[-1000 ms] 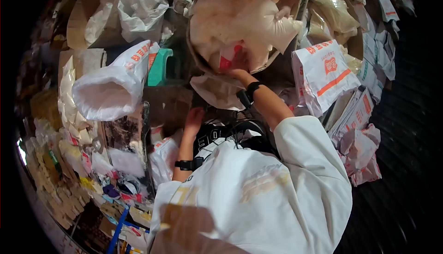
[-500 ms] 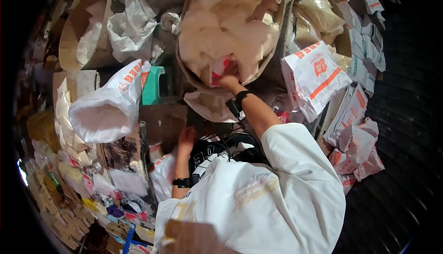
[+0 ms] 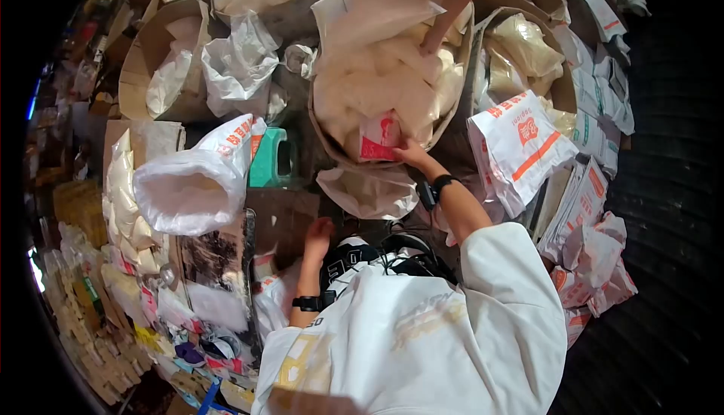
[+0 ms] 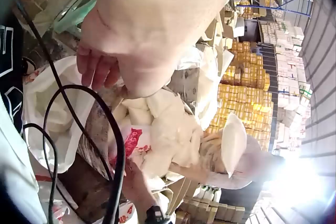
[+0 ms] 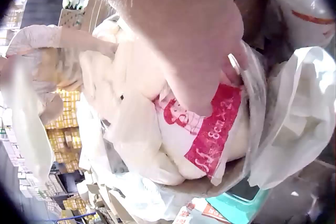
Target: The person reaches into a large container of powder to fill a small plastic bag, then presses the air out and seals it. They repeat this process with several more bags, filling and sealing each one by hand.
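My right hand (image 3: 409, 153) pinches a white plastic bag with red print (image 3: 379, 134) at the near rim of a round cardboard bin (image 3: 326, 137). In the right wrist view the thumb lies across the printed bag (image 5: 205, 129) and the other fingers are partly hidden at its edge. Plump bags of pale contents (image 3: 362, 87) fill the bin around it. My left hand (image 3: 318, 235) hangs with loosely curled fingers and holds nothing, left of my legs. Just below the bin, an open white sack (image 3: 369, 192) stands between my hands.
Another person's arm (image 3: 450, 15) reaches in from the far side, near a pale bag (image 3: 373, 23). A white sack with a wide mouth (image 3: 188, 196) and a green container (image 3: 269, 160) stand left. Folded printed sacks (image 3: 522, 147) lie right, beside another bin of bags (image 3: 520, 53).
The other person's arm, which gripped a bag in the bin, let it go and drew back. A pale bag now shows over the bin's far left. My right hand uncovers more of the printed bag.
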The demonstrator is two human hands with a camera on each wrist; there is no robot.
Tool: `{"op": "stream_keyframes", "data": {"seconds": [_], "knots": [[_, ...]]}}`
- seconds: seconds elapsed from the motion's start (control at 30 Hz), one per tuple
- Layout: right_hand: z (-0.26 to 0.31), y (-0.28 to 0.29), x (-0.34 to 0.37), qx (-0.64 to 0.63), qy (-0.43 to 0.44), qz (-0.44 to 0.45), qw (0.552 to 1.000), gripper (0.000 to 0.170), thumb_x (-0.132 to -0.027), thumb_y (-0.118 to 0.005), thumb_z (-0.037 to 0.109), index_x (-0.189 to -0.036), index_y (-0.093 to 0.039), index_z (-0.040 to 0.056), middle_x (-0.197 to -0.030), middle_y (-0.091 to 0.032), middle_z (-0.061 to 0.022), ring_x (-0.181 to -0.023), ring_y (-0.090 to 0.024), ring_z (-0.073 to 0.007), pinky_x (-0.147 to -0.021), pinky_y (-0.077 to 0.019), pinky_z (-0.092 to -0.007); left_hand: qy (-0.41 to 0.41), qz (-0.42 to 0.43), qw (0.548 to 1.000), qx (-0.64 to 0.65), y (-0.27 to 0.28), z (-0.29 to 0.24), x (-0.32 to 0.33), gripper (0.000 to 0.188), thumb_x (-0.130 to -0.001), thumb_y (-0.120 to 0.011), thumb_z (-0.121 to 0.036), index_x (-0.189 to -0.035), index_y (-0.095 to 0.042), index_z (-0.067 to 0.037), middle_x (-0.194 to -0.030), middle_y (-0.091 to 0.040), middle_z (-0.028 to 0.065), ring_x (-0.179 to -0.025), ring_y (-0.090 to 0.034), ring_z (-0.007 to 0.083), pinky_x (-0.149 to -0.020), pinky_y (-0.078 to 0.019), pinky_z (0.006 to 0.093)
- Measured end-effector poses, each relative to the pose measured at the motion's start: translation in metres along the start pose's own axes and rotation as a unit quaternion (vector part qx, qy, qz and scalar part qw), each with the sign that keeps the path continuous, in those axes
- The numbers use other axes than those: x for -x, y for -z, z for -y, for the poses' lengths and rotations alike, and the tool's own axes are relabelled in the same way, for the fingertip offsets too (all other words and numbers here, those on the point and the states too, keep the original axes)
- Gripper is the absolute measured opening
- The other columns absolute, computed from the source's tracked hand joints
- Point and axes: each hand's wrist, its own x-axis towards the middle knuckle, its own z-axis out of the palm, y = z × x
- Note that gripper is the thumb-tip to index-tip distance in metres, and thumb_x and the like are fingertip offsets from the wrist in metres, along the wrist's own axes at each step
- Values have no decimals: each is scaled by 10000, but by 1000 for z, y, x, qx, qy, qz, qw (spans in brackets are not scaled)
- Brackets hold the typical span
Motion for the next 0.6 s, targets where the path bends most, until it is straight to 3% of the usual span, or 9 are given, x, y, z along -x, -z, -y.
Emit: {"op": "stream_keyframes", "data": {"seconds": [0.03,0.13,0.17,0.23,0.33,0.47,0.6], "knots": [[1,6,6,-37,-30,25,999,516,-826,-687,318,-1169,-610,-60,-1056,-682,-189,-1006,-646,-319,-893,-497,-375,7,1,1000,0,-1,-5,1,213,-954,-571,-166,-1114,-627,-39,-933,-662,30,-822,-595,116,-766,-470,265],[49,38,65,-70,-140,56,986,427,-915,-623,257,-1251,-568,-1,-1039,-659,-77,-822,-621,-145,-667,-514,-277,-5,3,1000,-23,-2,-6,-3,214,-956,-568,-164,-1115,-626,-34,-919,-659,32,-815,-593,114,-764,-468,263],[30,43,71,-107,-149,96,978,428,-920,-630,272,-1255,-572,13,-995,-656,-59,-768,-609,-123,-616,-494,-259,-6,3,1000,-23,-5,-11,-3,217,-953,-569,-163,-1117,-625,-33,-919,-661,35,-817,-595,117,-765,-468,263],[20,48,103,-130,-169,36,976,387,-923,-636,236,-1224,-575,0,-936,-652,-55,-773,-613,-133,-643,-499,-267,-7,4,1000,-23,-10,-22,0,222,-949,-570,-160,-1121,-624,-30,-918,-665,41,-821,-600,122,-765,-469,261],[-28,63,135,-162,-164,51,972,399,-923,-655,226,-1233,-551,-2,-967,-652,-59,-801,-619,-142,-695,-510,-279,-22,26,999,25,-16,-27,-1,231,-944,-573,-160,-1127,-622,-27,-927,-667,52,-834,-611,129,-766,-482,272],[14,99,195,-216,-292,43,931,381,-936,-635,277,-1253,-544,87,-985,-658,-12,-780,-620,-123,-690,-496,-247,-38,43,998,6,-25,-29,-9,248,-953,-576,-211,-1132,-622,-45,-949,-667,47,-830,-615,127,-744,-482,276],[9,111,214,-253,-273,-17,928,366,-944,-622,308,-1252,-545,126,-1019,-672,12,-795,-624,-103,-683,-487,-274,-53,70,996,-7,-34,-38,-17,262,-957,-580,-268,-1131,-623,-77,-966,-672,34,-826,-616,119,-710,-457,263]]}}
